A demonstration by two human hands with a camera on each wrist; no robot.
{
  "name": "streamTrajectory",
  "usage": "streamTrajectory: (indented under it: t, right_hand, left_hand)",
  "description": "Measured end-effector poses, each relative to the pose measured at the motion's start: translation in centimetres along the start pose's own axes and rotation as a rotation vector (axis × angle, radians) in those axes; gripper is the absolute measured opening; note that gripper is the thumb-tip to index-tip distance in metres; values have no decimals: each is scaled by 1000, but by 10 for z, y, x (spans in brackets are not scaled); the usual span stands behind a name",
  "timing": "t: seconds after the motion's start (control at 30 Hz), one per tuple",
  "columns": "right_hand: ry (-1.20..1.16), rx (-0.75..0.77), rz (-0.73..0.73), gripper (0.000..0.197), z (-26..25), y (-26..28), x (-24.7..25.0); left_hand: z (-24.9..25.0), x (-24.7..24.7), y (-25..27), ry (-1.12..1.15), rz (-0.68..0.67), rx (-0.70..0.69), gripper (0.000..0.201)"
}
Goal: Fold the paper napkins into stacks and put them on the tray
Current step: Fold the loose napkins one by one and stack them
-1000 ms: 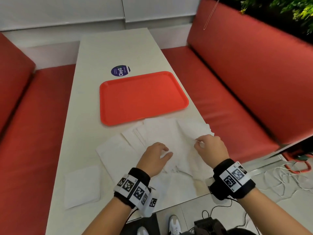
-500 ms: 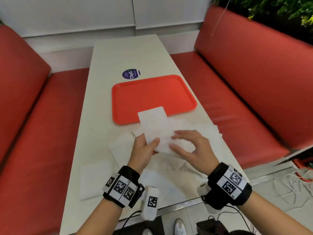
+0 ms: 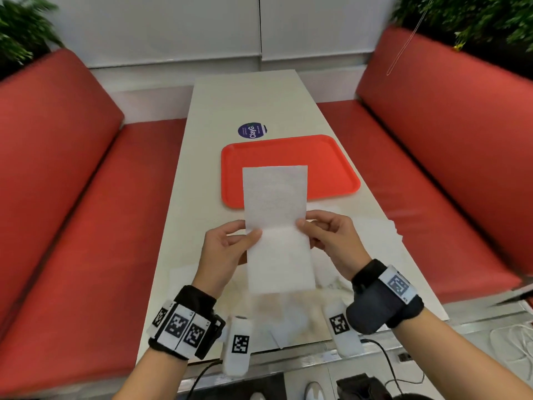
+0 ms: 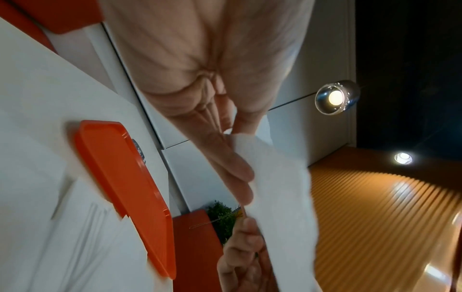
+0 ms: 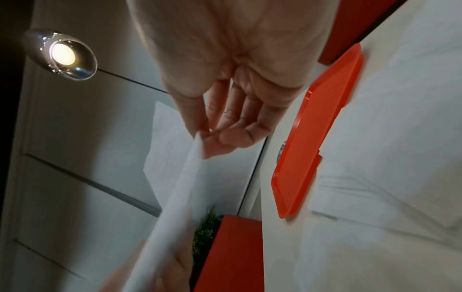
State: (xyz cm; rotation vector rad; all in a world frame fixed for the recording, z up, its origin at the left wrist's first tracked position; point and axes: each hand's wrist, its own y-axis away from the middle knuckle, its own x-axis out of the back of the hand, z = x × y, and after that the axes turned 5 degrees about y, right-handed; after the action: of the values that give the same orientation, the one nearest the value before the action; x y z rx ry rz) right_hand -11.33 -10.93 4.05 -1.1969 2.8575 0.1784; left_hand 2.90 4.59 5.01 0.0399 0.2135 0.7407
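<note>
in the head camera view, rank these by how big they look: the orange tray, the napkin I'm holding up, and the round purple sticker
1. orange tray, though partly hidden
2. held napkin, enlarged by nearness to the camera, so its true size against the tray is unsure
3. purple sticker

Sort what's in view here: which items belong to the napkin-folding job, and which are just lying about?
Job:
- napkin, pinched by left hand and right hand
- loose napkins on table
- red tray

Lying about:
- round sticker
- red benches
- plants
</note>
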Motion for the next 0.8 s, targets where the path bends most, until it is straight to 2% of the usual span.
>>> streamTrajectory:
  t: [0.13, 0.27, 0.4, 0.47, 0.53, 0.6, 0.7, 0.8]
  right_hand:
    - [-14, 0, -62, 24, 0, 3, -7]
    - [-42, 34, -83, 13, -1, 3, -9]
    - [-15, 28, -118, 28, -6, 4, -10]
    - [-19, 26, -122, 32, -5, 5, -9]
    - [-5, 34, -125, 26, -5, 6, -9]
    - [60, 71, -141, 14, -3, 8, -9]
    - [148, 110, -161, 22, -1, 7, -11]
    - [132, 120, -167, 35, -2, 5, -15]
  left_hand:
    - [3, 6, 5, 65, 9, -24, 15]
    - [7, 9, 9, 139, -5, -43, 16]
    - [10, 11, 5, 152, -17, -16, 23]
    - [11, 11, 5, 157, -41, 0, 17]
    - [9, 11, 5, 80, -38, -24, 5]
    - [4, 13, 6, -48, -25, -98, 15]
    - [3, 17, 6, -144, -23, -161, 40]
    - [7, 22, 7, -259, -40, -170, 42]
